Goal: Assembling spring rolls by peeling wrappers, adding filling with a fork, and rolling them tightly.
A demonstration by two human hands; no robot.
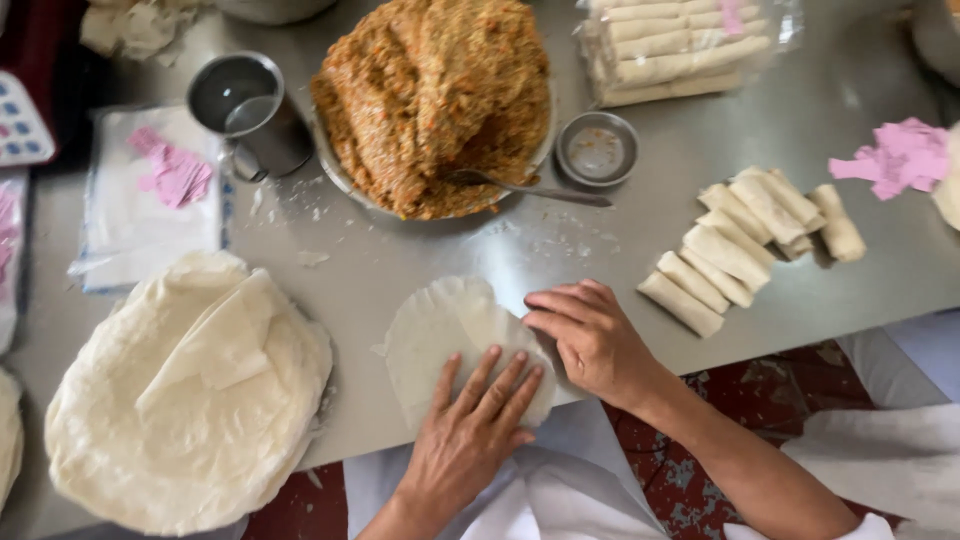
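I read the table [450, 255] as brushed steel, dull-glossy, with flour smears. The wrapper [440, 330] under my left hand [470, 430] and right hand [590, 340] looks thin, matt, doughy. The wrapper stack [180, 400] is matt and wrinkled. The filling [430, 90] is coarse and crumbly. The cup [245, 105] and small dish [597, 148] are polished metal. The rolls [730, 255] look smooth and matt.

A thin round wrapper [448, 335] is laid flat at the near edge of the steel table [420, 250]. It is pressed down by the left hand [470, 430], fingers spread, while its right edge is touched by the right hand [590, 340]. A stack of wrappers [185, 390] is seen to the left, a bowl of brown filling [435, 100] with a spoon [530, 187] beyond, and finished rolls [745, 245] to the right.
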